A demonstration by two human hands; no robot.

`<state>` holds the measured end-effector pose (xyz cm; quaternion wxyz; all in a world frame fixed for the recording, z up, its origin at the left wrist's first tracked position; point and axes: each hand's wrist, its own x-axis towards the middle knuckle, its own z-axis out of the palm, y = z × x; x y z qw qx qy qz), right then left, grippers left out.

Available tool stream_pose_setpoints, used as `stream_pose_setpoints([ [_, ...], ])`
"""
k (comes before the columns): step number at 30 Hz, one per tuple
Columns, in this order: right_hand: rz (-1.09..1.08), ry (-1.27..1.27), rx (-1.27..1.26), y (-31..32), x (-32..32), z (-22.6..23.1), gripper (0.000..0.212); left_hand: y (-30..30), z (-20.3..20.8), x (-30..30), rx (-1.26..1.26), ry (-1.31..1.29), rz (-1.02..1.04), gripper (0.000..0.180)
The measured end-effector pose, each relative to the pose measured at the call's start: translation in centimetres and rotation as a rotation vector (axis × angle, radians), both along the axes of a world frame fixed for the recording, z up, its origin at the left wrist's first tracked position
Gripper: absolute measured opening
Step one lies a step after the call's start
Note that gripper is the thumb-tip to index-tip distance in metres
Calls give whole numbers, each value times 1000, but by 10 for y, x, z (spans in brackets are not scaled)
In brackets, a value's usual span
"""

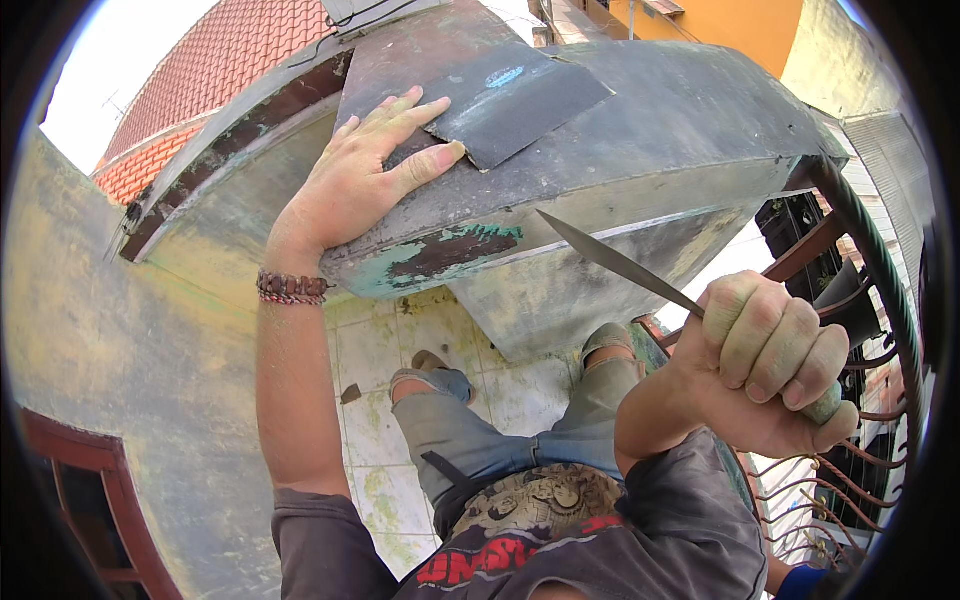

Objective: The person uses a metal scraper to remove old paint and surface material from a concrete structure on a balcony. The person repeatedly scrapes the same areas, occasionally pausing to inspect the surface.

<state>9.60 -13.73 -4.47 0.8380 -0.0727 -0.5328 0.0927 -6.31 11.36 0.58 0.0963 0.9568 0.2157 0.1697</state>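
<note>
My right hand (765,355) is wrapped round the greenish handle of a knife (620,262), its long grey blade pointing up and left toward the front edge of a ledge. Whether the tip touches the edge I cannot tell. My left hand (375,165) lies spread on top of the grey concrete ledge (650,120), holding nothing. Beside its fingers lies a dark sheet (520,105), like sandpaper, with a small blue mark. On the ledge's front face, a patch (455,252) of peeled paint shows dark brown with a turquoise rim. Pale dust covers both hands.
A metal railing (860,220) with curled bars runs along the right. A weathered wall (150,330) with a red-brown window frame (85,450) stands at left. My feet are on mossy white tiles (395,500). Red roof tiles (225,70) show beyond the ledge.
</note>
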Motion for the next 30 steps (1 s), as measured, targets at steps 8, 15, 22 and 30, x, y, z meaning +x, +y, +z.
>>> stream_pose_setpoints([
  [8, 32, 0, 31, 12, -5, 2, 42, 0, -1, 0, 21, 1, 4, 66],
  [15, 69, 5, -1, 7, 2, -4, 43, 0, 1, 1, 4, 6, -5, 67],
  [22, 130, 11, -30, 9, 2, -3, 43, -2, 0, -1, -3, 13, 1, 66],
  [30, 144, -31, 10, 12, 6, -7, 49, 0, -1, -1, 6, 1, 2, 65],
])
